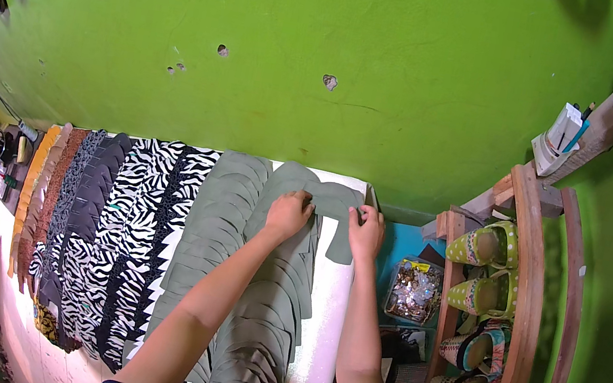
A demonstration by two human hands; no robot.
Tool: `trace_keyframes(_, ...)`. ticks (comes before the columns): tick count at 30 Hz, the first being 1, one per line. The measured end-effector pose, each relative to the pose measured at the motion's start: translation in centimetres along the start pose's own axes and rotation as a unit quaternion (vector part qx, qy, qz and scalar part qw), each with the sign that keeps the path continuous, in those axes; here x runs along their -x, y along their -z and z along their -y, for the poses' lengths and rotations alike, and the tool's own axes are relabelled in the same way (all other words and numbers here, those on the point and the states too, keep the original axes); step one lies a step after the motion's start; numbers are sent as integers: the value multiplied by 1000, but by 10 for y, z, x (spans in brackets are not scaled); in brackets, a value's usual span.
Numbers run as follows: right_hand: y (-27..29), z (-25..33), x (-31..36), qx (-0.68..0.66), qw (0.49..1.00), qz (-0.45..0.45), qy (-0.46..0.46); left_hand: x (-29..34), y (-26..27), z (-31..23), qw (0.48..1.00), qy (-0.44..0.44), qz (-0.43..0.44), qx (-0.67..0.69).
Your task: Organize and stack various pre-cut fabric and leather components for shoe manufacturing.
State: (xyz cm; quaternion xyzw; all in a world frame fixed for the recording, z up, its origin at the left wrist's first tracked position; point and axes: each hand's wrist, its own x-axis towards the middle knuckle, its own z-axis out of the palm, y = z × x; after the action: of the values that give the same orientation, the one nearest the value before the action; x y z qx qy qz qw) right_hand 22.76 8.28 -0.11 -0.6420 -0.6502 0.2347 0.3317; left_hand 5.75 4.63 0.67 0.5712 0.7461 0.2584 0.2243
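A curved grey cut piece [338,199] of sheet material, likely a shoe upper, lies at the top right of the worktable between my hands. My left hand [290,215] has its fingers bent at the piece's left part, over the right grey row. My right hand [366,232] pinches its right side between thumb and fingers, and one end hangs down over the white tabletop [325,301]. Two long rows of overlapping grey pieces [219,201] run toward me under and beside my left forearm.
Rows of overlapping zebra-print pieces [129,209], then dark, brown and orange ones [38,177], cover the left. A clear box [415,290] of small shiny parts stands right of the table. Beyond it, a wooden rack [519,311] holds sandals [481,247]. A green wall [284,40] rises behind.
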Motion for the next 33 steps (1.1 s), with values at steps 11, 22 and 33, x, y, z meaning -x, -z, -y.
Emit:
trace_keyframes(11,-5,1,4,105,993,-53,30,3,-6,-2,997,-47,-39,-46)
trace_keyframes(22,2,12,13,104,993,-11,52,-1,0,5,997,-76,-14,-15)
trace_keyframes(33,18,2,2,-25,988,69,135,16,20,1,978,-49,46,197)
